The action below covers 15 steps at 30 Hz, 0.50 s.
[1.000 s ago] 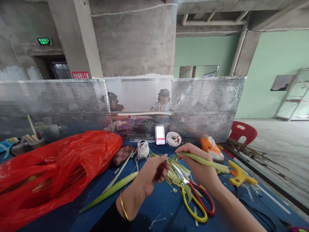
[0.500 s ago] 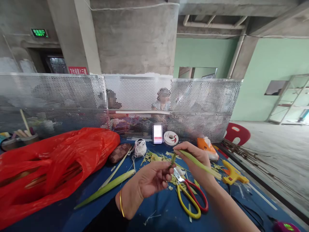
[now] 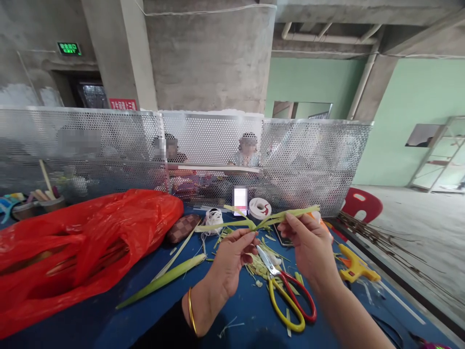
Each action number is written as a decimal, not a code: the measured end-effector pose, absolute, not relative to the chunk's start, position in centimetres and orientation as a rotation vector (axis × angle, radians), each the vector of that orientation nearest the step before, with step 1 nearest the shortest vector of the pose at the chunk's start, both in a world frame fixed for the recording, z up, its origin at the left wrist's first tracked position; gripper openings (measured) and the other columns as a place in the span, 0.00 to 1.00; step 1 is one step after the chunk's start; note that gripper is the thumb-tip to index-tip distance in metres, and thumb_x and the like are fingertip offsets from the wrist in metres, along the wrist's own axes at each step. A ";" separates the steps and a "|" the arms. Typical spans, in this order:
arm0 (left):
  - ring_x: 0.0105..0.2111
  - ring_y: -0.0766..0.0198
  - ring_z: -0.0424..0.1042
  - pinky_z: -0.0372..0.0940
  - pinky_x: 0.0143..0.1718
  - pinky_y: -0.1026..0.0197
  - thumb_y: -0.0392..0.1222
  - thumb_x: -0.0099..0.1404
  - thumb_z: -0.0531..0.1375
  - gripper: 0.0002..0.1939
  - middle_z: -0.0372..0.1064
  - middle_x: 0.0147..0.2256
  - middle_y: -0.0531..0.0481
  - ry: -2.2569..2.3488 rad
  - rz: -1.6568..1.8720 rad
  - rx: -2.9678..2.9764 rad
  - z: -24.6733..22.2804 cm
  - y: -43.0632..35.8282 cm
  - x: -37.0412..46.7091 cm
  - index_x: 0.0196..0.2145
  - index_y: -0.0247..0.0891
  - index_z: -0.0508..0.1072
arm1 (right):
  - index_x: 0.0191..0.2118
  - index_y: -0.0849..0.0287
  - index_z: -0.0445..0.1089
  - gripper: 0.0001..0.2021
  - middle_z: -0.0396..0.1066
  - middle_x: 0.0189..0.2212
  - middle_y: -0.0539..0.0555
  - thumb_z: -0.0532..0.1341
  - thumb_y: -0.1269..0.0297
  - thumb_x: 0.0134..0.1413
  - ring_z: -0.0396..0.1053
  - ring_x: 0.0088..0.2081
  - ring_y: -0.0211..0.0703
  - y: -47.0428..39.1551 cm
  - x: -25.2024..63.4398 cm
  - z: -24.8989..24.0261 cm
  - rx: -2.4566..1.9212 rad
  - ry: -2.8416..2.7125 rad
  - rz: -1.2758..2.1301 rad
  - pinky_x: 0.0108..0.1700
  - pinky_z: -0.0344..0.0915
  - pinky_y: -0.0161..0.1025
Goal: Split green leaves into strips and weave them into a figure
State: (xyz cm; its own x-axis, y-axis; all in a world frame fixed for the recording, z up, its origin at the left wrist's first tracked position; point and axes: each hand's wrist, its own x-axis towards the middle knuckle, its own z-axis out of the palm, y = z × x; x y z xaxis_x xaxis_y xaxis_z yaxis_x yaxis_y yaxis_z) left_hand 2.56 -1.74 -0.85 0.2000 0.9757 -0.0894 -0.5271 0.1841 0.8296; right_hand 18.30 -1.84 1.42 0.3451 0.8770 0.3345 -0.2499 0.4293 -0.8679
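Note:
My left hand (image 3: 230, 264), with a gold bangle at the wrist, pinches the joined base of several pale green leaf strips (image 3: 225, 226). They fan out to the left and right above the blue table. My right hand (image 3: 313, 245) has thumb and fingers closed on a strip stretching to the right. Below and between my hands lie scissors (image 3: 275, 274) with one red and one yellow handle, blades partly hidden by my left fingers. Leaf scraps (image 3: 259, 269) are scattered around the blades. A long green leaf (image 3: 163, 281) lies left of my left hand.
A red plastic bag (image 3: 98, 237) covers the left side. Behind my hands stand a white yarn ball (image 3: 213, 218), a checkered pouch (image 3: 183, 228), a ribbon spool (image 3: 260, 208) and a bright-screened phone (image 3: 240, 198). A yellow glue gun (image 3: 358, 266) lies right. People sit beyond the perforated metal screen (image 3: 214, 138).
The leaf piece now shows several strips spread to both sides. My right hand has moved right and pulls a strip outward. The left hand has risen slightly. The view has shifted a little.

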 end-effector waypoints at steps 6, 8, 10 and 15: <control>0.20 0.74 0.67 0.54 0.20 0.72 0.42 0.46 0.73 0.14 0.72 0.24 0.52 0.777 1.329 0.702 -0.9 -1.6 2.7 0.30 0.33 0.79 | 0.26 0.60 0.73 0.11 0.72 0.21 0.52 0.68 0.57 0.47 0.67 0.24 0.39 -1.7 18.1 0.9 -0.922 -0.963 0.745 0.29 0.66 0.39; 0.20 0.74 0.67 0.54 0.20 0.72 0.42 0.46 0.73 0.14 0.73 0.24 0.52 0.790 1.392 0.660 -0.9 -1.4 2.6 0.30 0.33 0.79 | 0.25 0.60 0.73 0.11 0.72 0.20 0.53 0.68 0.57 0.46 0.67 0.24 0.40 -1.8 17.7 0.8 -0.968 -0.976 0.730 0.29 0.66 0.40; 0.20 0.74 0.68 0.56 0.20 0.72 0.41 0.48 0.72 0.12 0.74 0.24 0.51 0.810 1.459 0.606 -0.9 -1.2 2.4 0.31 0.33 0.79 | 0.23 0.60 0.72 0.11 0.71 0.19 0.53 0.68 0.57 0.45 0.67 0.23 0.39 -2.0 17.3 0.8 -0.998 -0.981 0.727 0.29 0.66 0.40; 0.20 0.74 0.69 0.58 0.20 0.72 0.35 0.54 0.68 0.05 0.74 0.25 0.52 0.825 1.505 0.399 0.1 -0.9 1.8 0.30 0.33 0.77 | 0.23 0.59 0.71 0.09 0.68 0.18 0.49 0.68 0.61 0.45 0.65 0.22 0.37 -2.7 16.1 0.8 -0.917 -1.118 0.759 0.29 0.64 0.38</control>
